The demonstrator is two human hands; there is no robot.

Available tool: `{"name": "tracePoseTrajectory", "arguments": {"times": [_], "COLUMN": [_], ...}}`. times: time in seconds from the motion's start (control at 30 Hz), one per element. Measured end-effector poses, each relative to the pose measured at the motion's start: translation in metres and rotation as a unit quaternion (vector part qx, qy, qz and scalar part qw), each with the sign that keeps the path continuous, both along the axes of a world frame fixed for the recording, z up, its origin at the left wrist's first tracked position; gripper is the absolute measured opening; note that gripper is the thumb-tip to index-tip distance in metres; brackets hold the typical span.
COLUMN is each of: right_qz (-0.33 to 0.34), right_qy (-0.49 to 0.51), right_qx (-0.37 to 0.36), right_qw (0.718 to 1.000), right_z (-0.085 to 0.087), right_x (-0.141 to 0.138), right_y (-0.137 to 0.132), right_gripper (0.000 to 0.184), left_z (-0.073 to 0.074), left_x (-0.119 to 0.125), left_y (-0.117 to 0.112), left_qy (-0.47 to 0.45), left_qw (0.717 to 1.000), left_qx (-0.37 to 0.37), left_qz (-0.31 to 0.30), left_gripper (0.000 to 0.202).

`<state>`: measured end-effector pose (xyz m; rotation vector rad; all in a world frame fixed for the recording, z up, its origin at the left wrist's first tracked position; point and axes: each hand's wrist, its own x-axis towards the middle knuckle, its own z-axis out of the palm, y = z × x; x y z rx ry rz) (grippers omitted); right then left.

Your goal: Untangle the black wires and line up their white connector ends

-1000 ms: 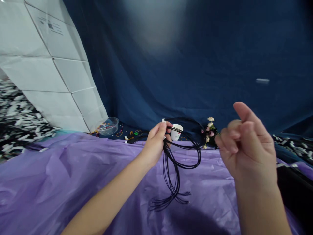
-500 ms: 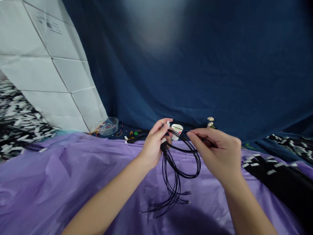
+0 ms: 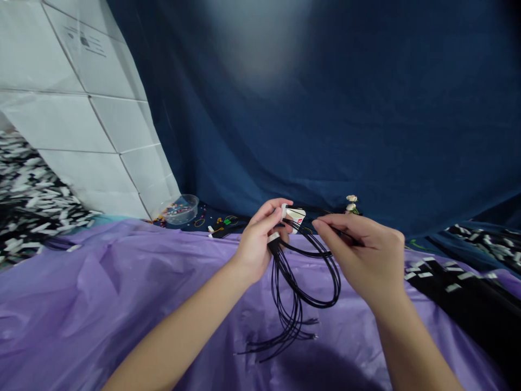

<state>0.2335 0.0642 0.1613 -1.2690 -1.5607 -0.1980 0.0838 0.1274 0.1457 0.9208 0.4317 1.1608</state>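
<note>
My left hand (image 3: 258, 239) is closed around a black wire harness (image 3: 287, 288). Its white connectors (image 3: 274, 237) poke out between the thumb and fingers. From there the thin wires loop to the right and droop over the purple sheet, with loose ends low in the middle. My right hand (image 3: 362, 247) pinches a black wire from the bundle between thumb and forefinger, to the right of the connectors. The wire's far end is hidden inside that hand. A white paper cup (image 3: 299, 215) stands behind the wires, partly covered by them.
A purple sheet (image 3: 134, 304) covers the surface. Piled white-ended black wires lie left (image 3: 40, 201) and right (image 3: 443, 277). A clear plastic bowl (image 3: 181, 210) with small beads stands behind, near white boxes (image 3: 101, 122). Small pale flowers (image 3: 351, 203) stand before a blue curtain (image 3: 325, 108).
The wire loop between my hands has widened and sags slightly lower right. My left hand has tilted the upper connector a little, and both hands keep their holds.
</note>
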Motion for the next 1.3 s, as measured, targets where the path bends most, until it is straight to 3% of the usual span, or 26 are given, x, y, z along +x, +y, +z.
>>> {"name": "tracePoseTrajectory", "arguments": {"times": [0.83,1.3], "right_qz": [0.011,0.002], "right_qy": [-0.023,-0.049], "right_qx": [0.029,0.029], "right_qw": [0.999,0.998], "right_z": [-0.0016,-0.0032], "right_x": [0.0017,0.0043], "right_y": [0.0010,0.0057], "right_gripper": [0.003,0.003], "left_z": [-0.0020,-0.0027], "left_x": [-0.0018,-0.0005], "left_y": [0.0019,0.0008], "left_qy": [0.006,0.068], "left_qw": [1.000,0.996], "left_qx": [-0.011,0.046], "left_qz": [-0.010,0.018], "left_gripper": [0.013,0.013]}}
